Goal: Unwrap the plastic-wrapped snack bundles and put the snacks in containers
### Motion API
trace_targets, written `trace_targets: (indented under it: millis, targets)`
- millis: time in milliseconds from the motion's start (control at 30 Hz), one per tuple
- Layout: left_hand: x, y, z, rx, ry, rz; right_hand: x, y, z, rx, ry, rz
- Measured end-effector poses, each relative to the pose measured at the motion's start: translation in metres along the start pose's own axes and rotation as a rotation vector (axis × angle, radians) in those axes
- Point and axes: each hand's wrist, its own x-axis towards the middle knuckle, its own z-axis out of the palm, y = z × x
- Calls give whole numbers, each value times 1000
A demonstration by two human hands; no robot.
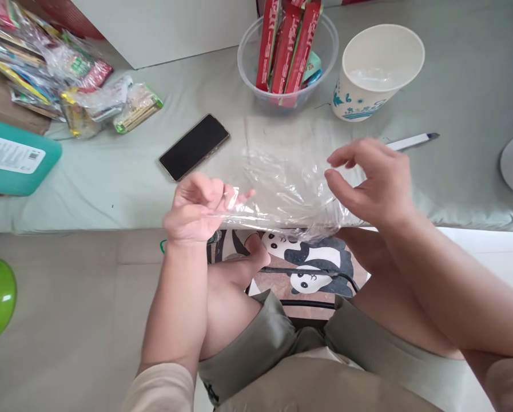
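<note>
A clear plastic bag (282, 177) lies flat at the front edge of the grey-green table (110, 177). My left hand (198, 207) pinches the bag's left edge between thumb and fingers. My right hand (374, 180) hovers over the bag's right side, fingers curled and apart, holding nothing. Behind the bag stand a clear plastic tub (325, 63) with red packets (287, 46) upright in it and a white paper cup (378, 71) tilted toward me.
A black phone (194, 146) lies left of the bag. A pile of wrapped packets (67, 74) sits at the far left, by a teal box (16, 157). A white pen (410, 141) lies behind my right hand. A panda-print stool (311, 269) is under the table.
</note>
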Motion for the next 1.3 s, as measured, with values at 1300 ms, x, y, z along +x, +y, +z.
trace_targets:
  millis: [1300]
  targets:
    - [-13,7,41,157,37,-118,-9,25,-24,1148,41,813]
